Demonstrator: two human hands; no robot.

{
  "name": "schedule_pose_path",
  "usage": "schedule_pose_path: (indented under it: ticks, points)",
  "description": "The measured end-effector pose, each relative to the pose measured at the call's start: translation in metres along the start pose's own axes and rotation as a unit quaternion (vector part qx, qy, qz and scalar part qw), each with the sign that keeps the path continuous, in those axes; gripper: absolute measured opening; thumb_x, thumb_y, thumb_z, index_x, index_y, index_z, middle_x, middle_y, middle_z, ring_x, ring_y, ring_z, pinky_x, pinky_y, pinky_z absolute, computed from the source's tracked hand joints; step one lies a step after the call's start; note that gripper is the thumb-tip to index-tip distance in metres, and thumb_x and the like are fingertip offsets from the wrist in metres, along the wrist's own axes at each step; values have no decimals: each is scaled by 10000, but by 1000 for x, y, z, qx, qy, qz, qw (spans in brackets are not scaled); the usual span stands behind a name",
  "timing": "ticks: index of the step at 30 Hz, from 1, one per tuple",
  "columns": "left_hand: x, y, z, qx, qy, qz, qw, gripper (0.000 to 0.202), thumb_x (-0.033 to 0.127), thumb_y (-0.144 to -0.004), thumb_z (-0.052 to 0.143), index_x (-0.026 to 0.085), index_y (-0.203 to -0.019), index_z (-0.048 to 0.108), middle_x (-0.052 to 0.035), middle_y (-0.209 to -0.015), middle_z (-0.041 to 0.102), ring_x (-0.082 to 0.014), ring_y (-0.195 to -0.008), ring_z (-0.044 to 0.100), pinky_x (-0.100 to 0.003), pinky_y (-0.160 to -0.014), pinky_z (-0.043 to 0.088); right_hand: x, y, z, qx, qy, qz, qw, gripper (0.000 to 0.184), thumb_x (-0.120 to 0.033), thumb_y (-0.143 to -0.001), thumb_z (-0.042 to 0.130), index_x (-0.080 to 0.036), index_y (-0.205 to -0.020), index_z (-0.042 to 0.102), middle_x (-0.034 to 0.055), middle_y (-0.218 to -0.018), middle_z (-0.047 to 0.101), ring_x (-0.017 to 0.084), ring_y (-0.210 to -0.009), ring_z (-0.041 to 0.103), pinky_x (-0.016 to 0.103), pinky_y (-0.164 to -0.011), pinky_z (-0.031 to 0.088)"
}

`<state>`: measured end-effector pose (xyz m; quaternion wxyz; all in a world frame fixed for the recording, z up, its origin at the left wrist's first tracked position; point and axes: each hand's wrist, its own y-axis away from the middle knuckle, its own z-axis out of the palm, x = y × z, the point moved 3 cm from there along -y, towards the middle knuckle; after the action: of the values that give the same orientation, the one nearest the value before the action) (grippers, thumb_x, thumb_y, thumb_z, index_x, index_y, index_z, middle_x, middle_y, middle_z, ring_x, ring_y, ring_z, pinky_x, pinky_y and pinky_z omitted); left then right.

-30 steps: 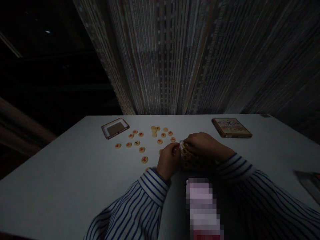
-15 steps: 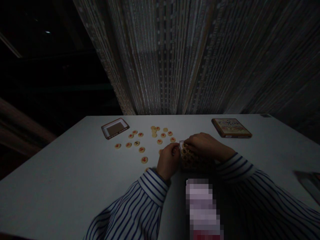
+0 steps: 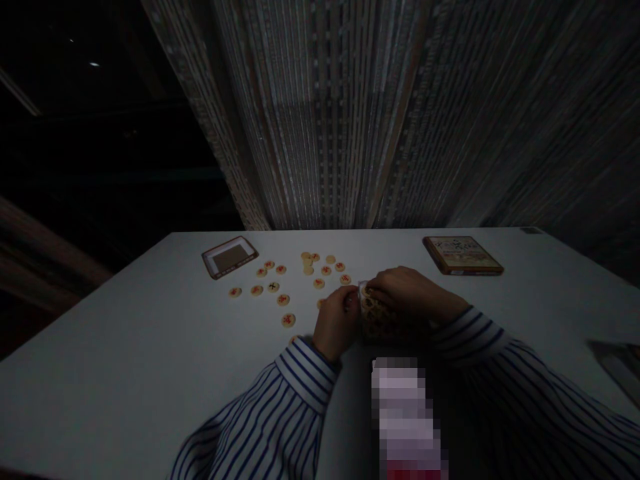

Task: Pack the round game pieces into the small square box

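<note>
In the head view a small box (image 3: 384,325) filled with round xiangqi pieces lies in front of me, its inside dim. My left hand (image 3: 338,321) is closed at the box's left edge, fingers curled against it. Reaching over from the right, my right hand (image 3: 407,291) has its fingertips bent down onto a piece at the box's upper left corner; its grip is partly hidden. Loose xiangqi pieces (image 3: 288,320), most with red characters, lie scattered left of the box. One loose piece (image 3: 273,287) bears a black mark.
An open box lid (image 3: 206,265) rests at the back left of the white table (image 3: 150,347). A flat printed game box (image 3: 465,255) lies at the back right. Close to me is a blurred-out phone-like screen (image 3: 407,413). Striped curtains (image 3: 340,133) hang behind the table.
Both hands stay at the box, with only a slight shift of the right fingers. The loose pieces have not moved.
</note>
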<state>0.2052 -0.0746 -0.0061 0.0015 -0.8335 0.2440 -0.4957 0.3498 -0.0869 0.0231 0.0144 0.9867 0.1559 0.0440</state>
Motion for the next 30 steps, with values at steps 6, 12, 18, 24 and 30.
schedule_pose_path:
  ticks: [6,12,18,24,30]
  points:
    - [0,0,0,-1,0,-3,1000,223,145,-804,458,142,-949,627,-65,-875,691,-156,-790,630,-262,-728,489,-1,1,0,2,-11,2,1000,276,-290,-858,391,-184,-925,636,83,-878,671,207,-794,606,290,-634,359]
    - [1,0,0,-5,6,-6,1000,220,147,-807,458,134,-947,628,-69,-869,691,-151,-774,629,-257,-719,491,-2,1,-1,1,-10,3,1000,272,-279,-854,391,-179,-917,637,88,-881,671,212,-805,605,296,-649,363]
    - [0,0,1,-6,5,-6,1000,224,144,-807,456,132,-956,623,-75,-883,689,-158,-790,630,-269,-730,491,-1,1,0,-3,-19,-4,1000,297,-293,-860,375,-183,-965,630,91,-895,666,208,-813,603,298,-658,368]
    - [0,1,0,-1,-1,-1,1000,219,143,-802,465,139,-951,625,-73,-894,688,-161,-810,629,-271,-748,489,0,1,3,4,-26,-8,1000,293,-289,-862,372,-180,-963,625,86,-898,659,204,-823,597,290,-669,366]
    - [0,0,1,-10,4,-8,1000,223,145,-807,458,130,-962,618,-75,-891,686,-157,-798,627,-271,-740,489,-1,1,2,-2,-24,-3,1000,288,-279,-862,371,-166,-944,623,94,-898,656,202,-821,596,283,-667,362]
